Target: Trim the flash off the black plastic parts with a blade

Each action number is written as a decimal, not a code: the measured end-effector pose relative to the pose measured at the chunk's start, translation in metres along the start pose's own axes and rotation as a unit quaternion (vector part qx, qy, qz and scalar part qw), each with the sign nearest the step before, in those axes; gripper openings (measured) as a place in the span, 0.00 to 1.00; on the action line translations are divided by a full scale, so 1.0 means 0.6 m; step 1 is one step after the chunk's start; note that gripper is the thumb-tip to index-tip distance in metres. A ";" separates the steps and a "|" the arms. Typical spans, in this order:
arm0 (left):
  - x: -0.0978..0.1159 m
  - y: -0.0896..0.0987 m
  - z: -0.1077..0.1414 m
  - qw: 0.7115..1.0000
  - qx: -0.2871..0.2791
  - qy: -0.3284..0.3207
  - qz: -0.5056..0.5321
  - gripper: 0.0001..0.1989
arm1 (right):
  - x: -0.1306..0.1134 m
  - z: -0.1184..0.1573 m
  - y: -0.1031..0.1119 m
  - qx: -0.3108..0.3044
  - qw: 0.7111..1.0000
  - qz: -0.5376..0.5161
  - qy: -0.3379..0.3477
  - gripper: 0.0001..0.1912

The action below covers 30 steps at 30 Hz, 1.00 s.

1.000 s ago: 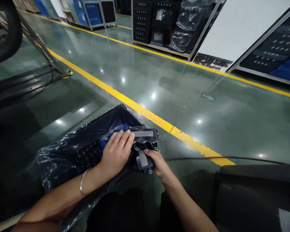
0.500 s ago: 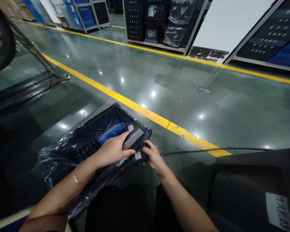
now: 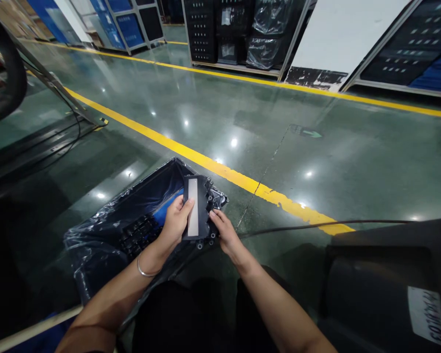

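Between my two hands is a black moulded plastic part (image 3: 202,218), with a long pale strip on its flat face and several small round lugs along its right and lower edges. My left hand (image 3: 176,218) grips its left side, thumb lying on the strip. The fingers of my right hand (image 3: 222,228) pinch its right edge near the lugs. Below and to the left stands a bin (image 3: 95,215) lined with clear plastic film. Inside it lie several black parts (image 3: 137,235) and a blue sheet-like piece (image 3: 165,206), partly hidden by my left hand.
A dark container (image 3: 375,294) with a white handwritten label stands at the lower right, and a cable (image 3: 297,228) runs along the floor to it. A yellow line (image 3: 169,142) crosses the floor. Racks with black crates (image 3: 235,34) stand at the back. A metal frame (image 3: 59,88) is at left.
The black part has been turned, so its pale strip now stands nearly upright and faces me. My left hand has shifted to its left edge; my right hand stays at the right edge.
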<state>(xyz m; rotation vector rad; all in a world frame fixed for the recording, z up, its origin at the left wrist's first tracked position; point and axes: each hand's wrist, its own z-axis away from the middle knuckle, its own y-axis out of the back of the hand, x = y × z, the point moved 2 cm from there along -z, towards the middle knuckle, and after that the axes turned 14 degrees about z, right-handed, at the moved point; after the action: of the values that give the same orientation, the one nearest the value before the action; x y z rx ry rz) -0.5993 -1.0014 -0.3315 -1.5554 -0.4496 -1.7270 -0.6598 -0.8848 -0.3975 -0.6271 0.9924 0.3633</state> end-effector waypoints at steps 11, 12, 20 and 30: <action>-0.019 0.019 -0.017 0.975 0.053 -0.169 -0.137 0.20 | 0.012 -0.004 -0.008 -0.002 1.000 -0.004 0.005 0.19; -0.022 0.017 -0.016 0.982 0.040 -0.146 -0.110 0.22 | 0.014 -0.004 -0.010 -0.008 1.000 -0.002 0.005 0.19; -0.050 0.093 -0.025 0.972 0.040 -0.135 -0.186 0.24 | 0.035 -0.012 -0.002 -0.001 0.996 0.083 0.019 0.23; -0.166 0.472 -0.114 0.751 0.071 0.201 -0.625 0.27 | 0.039 -0.012 0.020 -0.009 0.999 0.053 -0.009 0.21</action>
<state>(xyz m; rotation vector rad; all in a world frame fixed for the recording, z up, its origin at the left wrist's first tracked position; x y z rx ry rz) -0.4440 -1.2044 -0.5032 -0.6046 -1.5828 -2.7866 -0.6592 -0.8800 -0.4245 -0.5886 1.0083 0.4707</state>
